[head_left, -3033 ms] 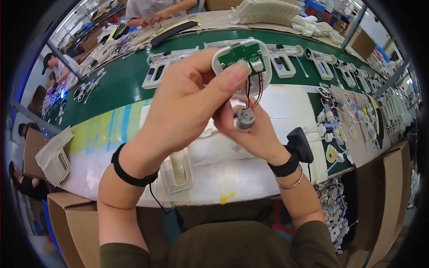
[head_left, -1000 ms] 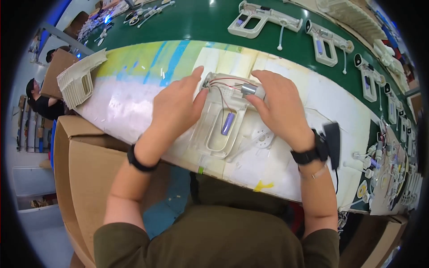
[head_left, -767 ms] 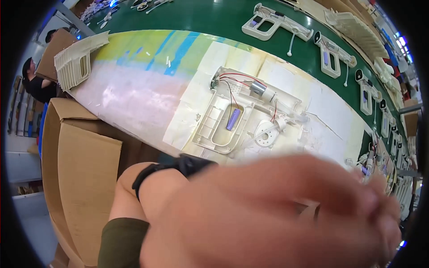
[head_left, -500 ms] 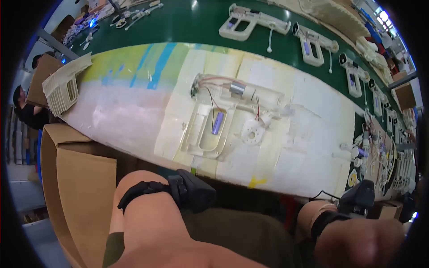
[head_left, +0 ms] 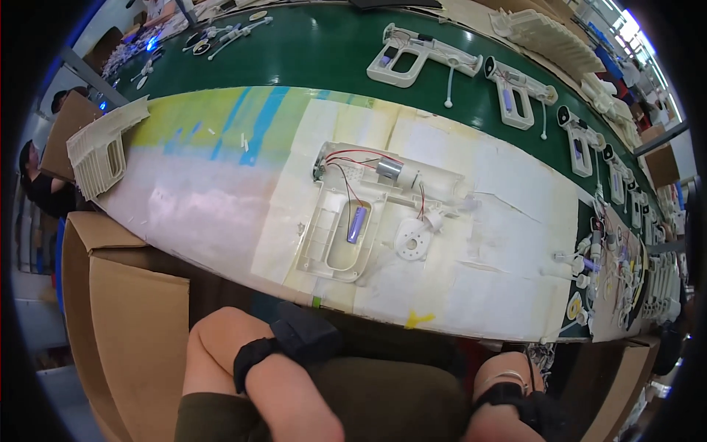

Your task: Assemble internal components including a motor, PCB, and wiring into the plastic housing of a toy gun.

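Note:
My left hand is low before the board's near edge, beyond a black wrist strap; it is hard to separate from my bent leg, and its fingers do not show. My right hand is low to the right, also strapped at the wrist, its fingers hidden. Neither hand touches the work on the board. There lies an open white toy-gun housing half with a silver motor and red and black wires. A purple cylindrical battery rests inside the handle opening. Beside it is a round white perforated disc.
The long, paint-streaked board lies on a green table. Several similar part-filled housings line its far side. Loose wired parts crowd the right. Ribbed white shells sit at the left end, above an open cardboard box.
Both forearms have drawn back toward me, the right one also shifting left. The view has tilted slightly, so the board sits lower. The housing and its parts lie as before.

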Motion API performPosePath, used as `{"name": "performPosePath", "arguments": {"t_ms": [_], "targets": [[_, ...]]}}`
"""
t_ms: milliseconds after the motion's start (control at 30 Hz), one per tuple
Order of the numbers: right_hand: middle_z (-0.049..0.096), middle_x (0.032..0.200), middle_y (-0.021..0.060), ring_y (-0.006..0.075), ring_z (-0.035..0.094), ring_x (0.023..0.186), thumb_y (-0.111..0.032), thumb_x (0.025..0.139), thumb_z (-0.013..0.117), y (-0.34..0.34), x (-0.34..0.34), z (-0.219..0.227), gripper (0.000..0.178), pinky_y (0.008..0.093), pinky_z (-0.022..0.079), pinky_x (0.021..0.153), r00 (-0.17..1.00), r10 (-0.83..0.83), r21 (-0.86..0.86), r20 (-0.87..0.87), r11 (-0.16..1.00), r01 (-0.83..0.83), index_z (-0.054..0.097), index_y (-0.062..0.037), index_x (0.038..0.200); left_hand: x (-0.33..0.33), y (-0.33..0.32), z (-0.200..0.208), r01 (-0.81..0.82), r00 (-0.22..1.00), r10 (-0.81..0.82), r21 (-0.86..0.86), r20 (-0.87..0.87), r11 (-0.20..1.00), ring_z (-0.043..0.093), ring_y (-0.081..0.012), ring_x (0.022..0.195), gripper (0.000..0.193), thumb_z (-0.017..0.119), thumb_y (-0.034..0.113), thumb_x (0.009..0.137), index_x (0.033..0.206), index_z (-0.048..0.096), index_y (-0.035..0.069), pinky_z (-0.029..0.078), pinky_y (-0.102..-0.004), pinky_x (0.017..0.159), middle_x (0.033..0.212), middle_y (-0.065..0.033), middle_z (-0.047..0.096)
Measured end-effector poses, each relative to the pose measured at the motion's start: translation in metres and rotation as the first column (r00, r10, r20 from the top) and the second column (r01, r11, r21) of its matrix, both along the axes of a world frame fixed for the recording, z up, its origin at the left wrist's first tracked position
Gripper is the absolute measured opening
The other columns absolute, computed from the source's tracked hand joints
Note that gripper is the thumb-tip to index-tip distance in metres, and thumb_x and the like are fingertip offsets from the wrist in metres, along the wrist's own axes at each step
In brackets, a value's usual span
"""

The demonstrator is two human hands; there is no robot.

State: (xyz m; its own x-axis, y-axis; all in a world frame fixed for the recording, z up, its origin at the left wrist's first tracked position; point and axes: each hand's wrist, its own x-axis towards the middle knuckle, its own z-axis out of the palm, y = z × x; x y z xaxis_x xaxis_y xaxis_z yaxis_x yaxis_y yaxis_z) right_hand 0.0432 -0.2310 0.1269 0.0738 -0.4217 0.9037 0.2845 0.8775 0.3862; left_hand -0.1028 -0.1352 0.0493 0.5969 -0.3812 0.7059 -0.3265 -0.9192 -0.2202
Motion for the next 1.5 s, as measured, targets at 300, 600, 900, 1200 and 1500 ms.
{"name": "performPosePath", "arguments": {"t_ms": [300, 600, 900, 1200, 1500], "targets": [[0.061, 0.09, 0.0125, 0.0307, 0.059, 0.085, -0.011, 0.067, 0.069, 0.057, 0.076, -0.101, 0.026, 0.0433, 0.045, 0.077, 0.728, -0.161, -0.658, 0.667, 0.331, 0.676, 0.062, 0.0016, 0.089, -0.024, 0.07, -0.024, -0.688, 0.712, 0.621, -0.147, -0.328, 0.711, 0.053, -0.022, 0.079, 0.024, 0.058, 0.014, 0.068, 0.089, 0.062, 0.004, 0.043, -0.0355, 0.067, 0.081, -0.0059, 0.054], [0.059, 0.086, 0.009, 0.0276, 0.056, 0.083, -0.003, 0.068, 0.069, 0.103, 0.054, -0.109, 0.019, 0.039, 0.045, 0.075, 0.805, -0.034, -0.749, 0.593, 0.343, 0.566, 0.061, -0.0022, 0.085, 0.0, 0.072, -0.05, -0.821, 0.471, 0.684, 0.008, -0.557, 0.571, 0.05, -0.0199, 0.071, 0.001, 0.059, 0.01, 0.064, 0.063, 0.059, 0.009, 0.037, -0.0311, 0.058, 0.077, -0.0038, 0.052], [0.061, 0.084, 0.0086, 0.0273, 0.056, 0.081, -0.006, 0.075, 0.065, 0.145, 0.035, -0.109, 0.014, 0.0355, 0.044, 0.075, 0.779, 0.066, -0.772, 0.623, 0.214, 0.599, 0.062, -0.0057, 0.088, -0.013, 0.068, -0.046, -0.844, 0.528, 0.62, -0.277, -0.581, 0.459, 0.05, -0.0209, 0.071, 0.004, 0.06, 0.012, 0.064, 0.062, 0.058, 0.009, 0.039, -0.0328, 0.054, 0.077, -0.004, 0.051], [0.06, 0.083, 0.0093, 0.0279, 0.056, 0.081, -0.005, 0.072, 0.066, 0.142, 0.045, -0.115, 0.018, 0.0367, 0.043, 0.076, 0.847, 0.012, -0.837, 0.531, 0.167, 0.522, 0.061, -0.006, 0.09, -0.02, 0.082, -0.035, -0.758, 0.629, 0.618, -0.549, -0.471, 0.353, 0.051, -0.0213, 0.082, 0.013, 0.066, 0.015, 0.068, 0.074, 0.068, 0.004, 0.044, -0.03, 0.067, 0.09, -0.0052, 0.054], [0.06, 0.089, 0.0105, 0.0292, 0.057, 0.084, -0.007, 0.067, 0.068, 0.18, 0.004, -0.117, 0.038, 0.0391, 0.044, 0.077, 0.775, 0.079, -0.761, 0.627, 0.274, 0.588, 0.054, -0.0045, 0.103, -0.026, 0.091, -0.026, -0.576, 0.753, 0.134, -0.743, -0.645, -0.341, 0.053, -0.0109, 0.063, 0.015, 0.064, 0.017, 0.082, 0.083, 0.065, 0.002, 0.042, -0.0259, 0.056, 0.068, -0.0027, 0.057]]}}
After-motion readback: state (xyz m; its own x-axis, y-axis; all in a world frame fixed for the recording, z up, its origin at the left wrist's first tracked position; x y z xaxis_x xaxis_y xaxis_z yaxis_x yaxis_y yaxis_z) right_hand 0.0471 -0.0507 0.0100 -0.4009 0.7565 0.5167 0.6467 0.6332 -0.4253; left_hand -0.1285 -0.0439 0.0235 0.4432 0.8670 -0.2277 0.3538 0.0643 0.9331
